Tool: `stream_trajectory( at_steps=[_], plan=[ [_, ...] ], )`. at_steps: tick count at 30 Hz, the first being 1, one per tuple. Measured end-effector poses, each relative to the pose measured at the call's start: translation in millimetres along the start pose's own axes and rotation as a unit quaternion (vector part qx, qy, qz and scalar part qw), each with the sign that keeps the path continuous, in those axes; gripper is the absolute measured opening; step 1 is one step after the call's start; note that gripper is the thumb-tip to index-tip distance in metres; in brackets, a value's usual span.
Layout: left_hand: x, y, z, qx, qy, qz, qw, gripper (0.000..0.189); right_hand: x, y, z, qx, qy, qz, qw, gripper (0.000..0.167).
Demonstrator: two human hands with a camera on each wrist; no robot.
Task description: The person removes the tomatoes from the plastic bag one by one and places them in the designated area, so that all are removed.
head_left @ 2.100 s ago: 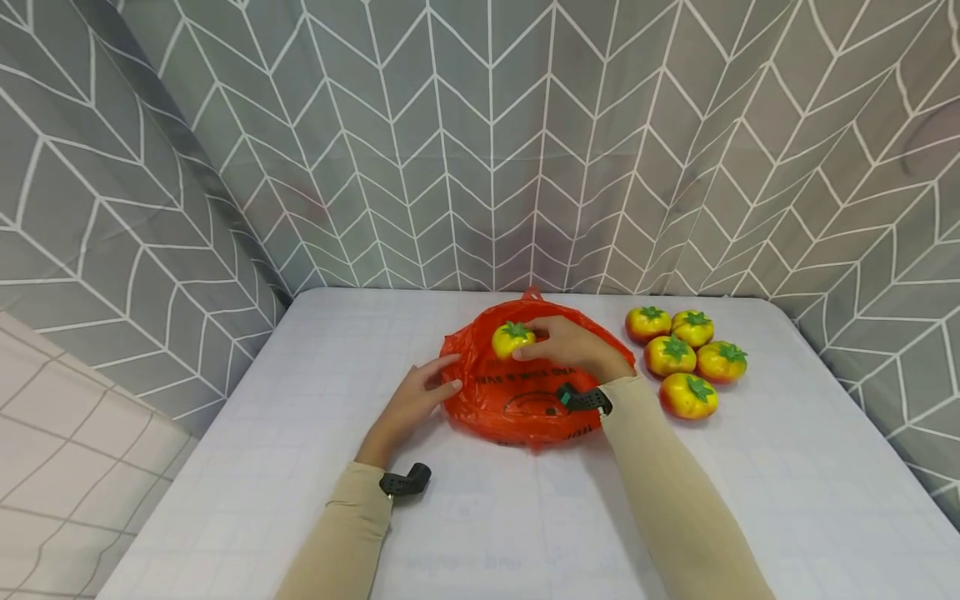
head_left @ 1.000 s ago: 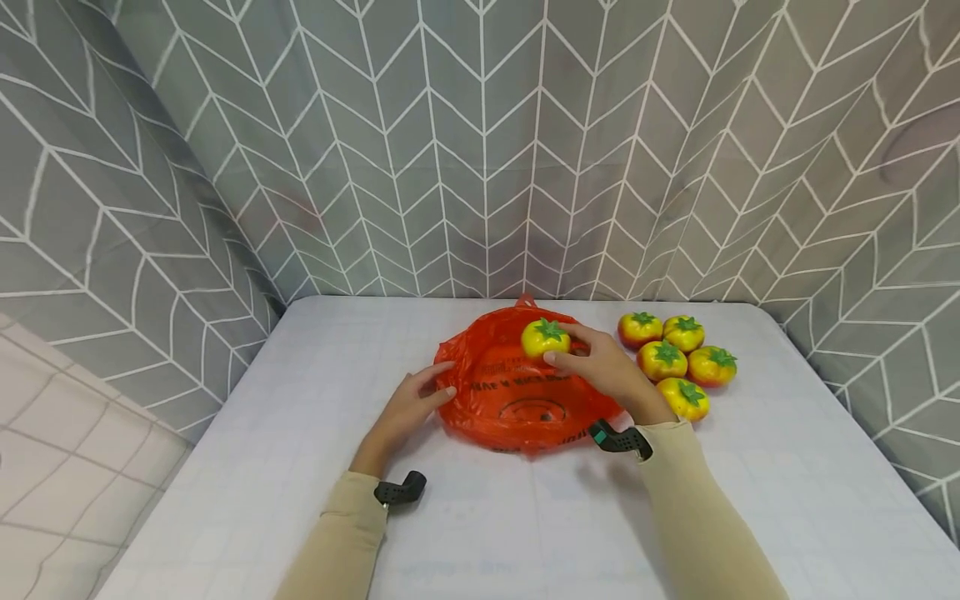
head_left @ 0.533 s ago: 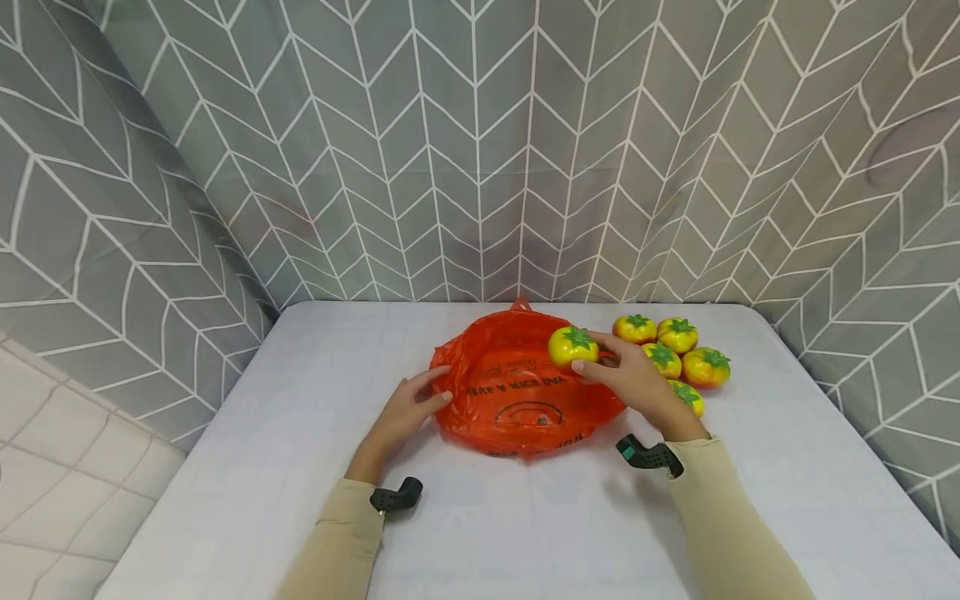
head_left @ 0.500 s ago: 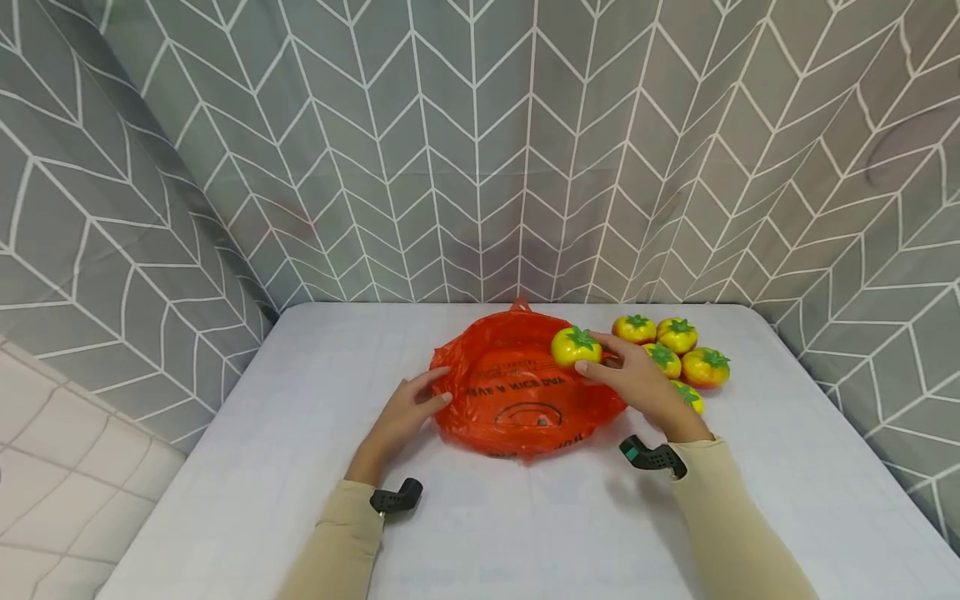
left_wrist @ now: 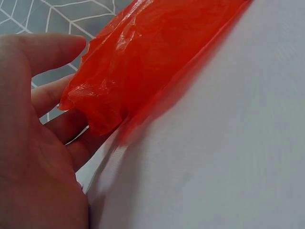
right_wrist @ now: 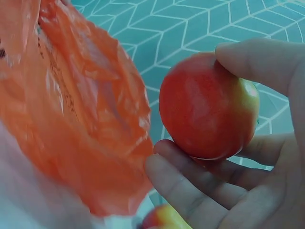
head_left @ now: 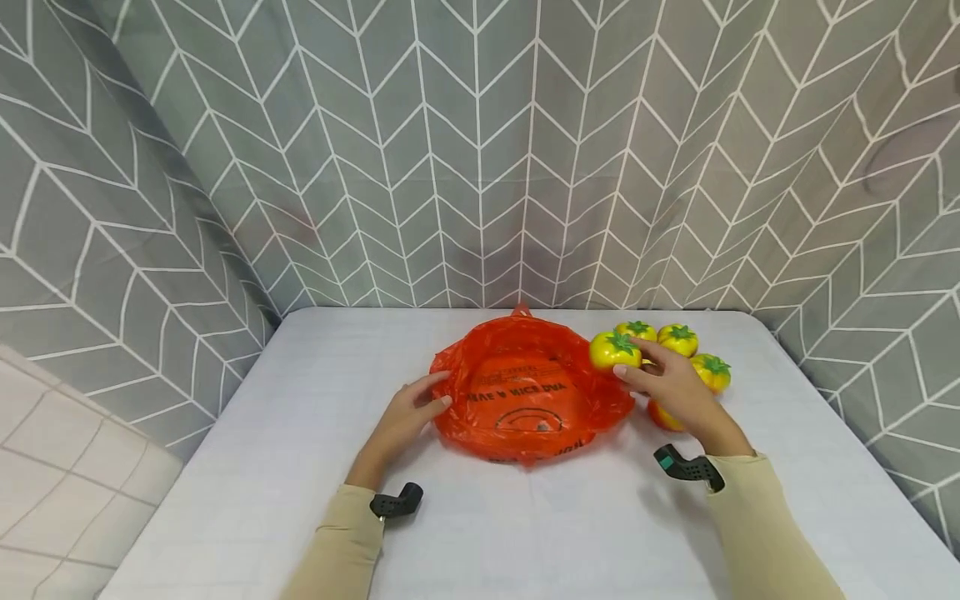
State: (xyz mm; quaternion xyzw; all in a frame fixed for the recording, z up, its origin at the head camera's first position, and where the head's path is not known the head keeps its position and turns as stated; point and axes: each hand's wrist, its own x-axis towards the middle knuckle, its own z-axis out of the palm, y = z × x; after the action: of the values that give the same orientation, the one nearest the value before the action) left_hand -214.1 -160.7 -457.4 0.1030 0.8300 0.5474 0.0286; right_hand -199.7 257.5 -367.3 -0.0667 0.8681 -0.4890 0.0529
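In the head view a red plastic bag (head_left: 525, 396) with black print lies with its mouth spread wide. At its left rim is my left hand (head_left: 401, 421); in the left wrist view the fingers (left_wrist: 76, 143) touch the bag edge, with the thumb held apart from it. My right hand (head_left: 678, 392) grips a yellow-and-red tomato (head_left: 611, 352) with a green leafy top, held up over the bag's right edge. The right wrist view shows the thumb and fingers around this tomato (right_wrist: 205, 105), its red underside facing the camera.
Several similar tomatoes (head_left: 678, 338) stand grouped to the right of the bag, partly hidden behind my right hand. A white-covered table (head_left: 480, 533) carries everything. Grey curtains (head_left: 480, 167) with white zigzag lines rise behind and at both sides.
My right hand has carried the tomato rightward, from above the middle of the bag to its right edge near the other tomatoes. The left hand stays at the bag's left rim.
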Motion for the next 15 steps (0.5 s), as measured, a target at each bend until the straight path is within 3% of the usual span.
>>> stream_trajectory(
  at_steps=[11, 15],
  plan=[
    [-3.0, 2.3, -0.2, -0.031, 0.002, 0.006, 0.9995, 0.047, -9.7, 11.1, -21.6, -0.028, 0.017, 0.016, 0.9993, 0.087],
    [-2.0, 4.0, -1.5, -0.02, -0.002, 0.005, 0.9998, 0.047, -13.0, 15.8, -30.3, -0.023, 0.014, 0.025, 0.9993, 0.088]
  ],
)
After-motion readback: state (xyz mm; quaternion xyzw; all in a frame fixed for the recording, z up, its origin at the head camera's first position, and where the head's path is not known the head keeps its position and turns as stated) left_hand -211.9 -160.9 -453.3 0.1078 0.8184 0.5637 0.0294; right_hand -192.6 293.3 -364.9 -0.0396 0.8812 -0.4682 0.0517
